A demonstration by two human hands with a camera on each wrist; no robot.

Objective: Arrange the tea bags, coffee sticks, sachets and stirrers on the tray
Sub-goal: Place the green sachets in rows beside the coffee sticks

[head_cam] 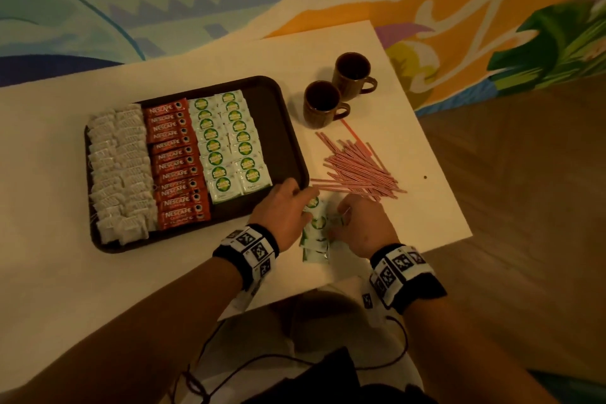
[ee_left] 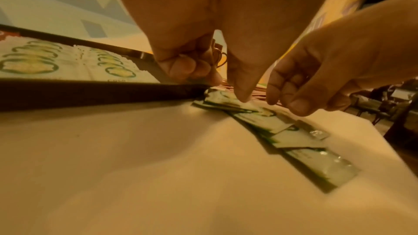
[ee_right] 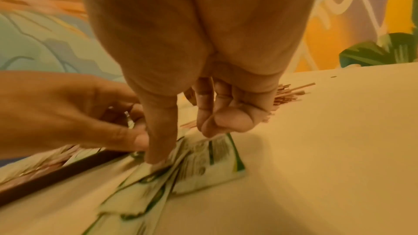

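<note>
A dark tray [head_cam: 288,128] holds rows of white tea bags [head_cam: 121,170], red coffee sticks [head_cam: 177,161] and green-and-white sachets [head_cam: 229,144]. Several loose sachets [head_cam: 316,239] lie overlapped on the table by the tray's near right corner. My left hand [head_cam: 303,200] reaches over that corner and pinches the far sachet [head_cam: 312,202] of the pile. My right hand [head_cam: 341,216] is on the same pile [ee_right: 214,151], thumb [ee_right: 156,158] pressed down and curled fingertips [ee_right: 210,131] at a sachet's edge. Pink stirrers [head_cam: 357,167] lie heaped to the right.
Two brown mugs [head_cam: 323,103] [head_cam: 352,75] stand behind the stirrers. The white table [head_cam: 426,207] ends just right of the stirrers and just behind my right wrist. The right strip of the tray is bare.
</note>
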